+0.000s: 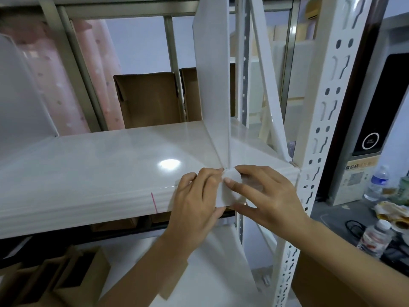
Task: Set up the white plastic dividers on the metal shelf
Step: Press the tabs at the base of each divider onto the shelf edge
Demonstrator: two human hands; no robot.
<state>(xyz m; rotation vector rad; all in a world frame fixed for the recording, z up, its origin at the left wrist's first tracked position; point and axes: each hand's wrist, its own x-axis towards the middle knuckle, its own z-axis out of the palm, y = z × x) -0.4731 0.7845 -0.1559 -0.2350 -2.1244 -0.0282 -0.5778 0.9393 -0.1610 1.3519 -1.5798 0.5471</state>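
Both hands, the left hand [194, 196] and right hand [263, 196], pinch the front clip [231, 176] of the upright white divider [212, 85] at the near edge of the metal shelf [99, 165], and a loose grip there could let the tall panel tip sideways.

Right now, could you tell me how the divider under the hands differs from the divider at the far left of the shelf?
The right divider stands edge-on near the shelf's upright post, with the left hand and right hand at its front tab; the left divider is untouched. The left one shows its broad face and is partly cut off by the frame. Both are white, upright plastic panels on the shelf.

White divider [213, 80] stands upright on metal shelf [99, 165].
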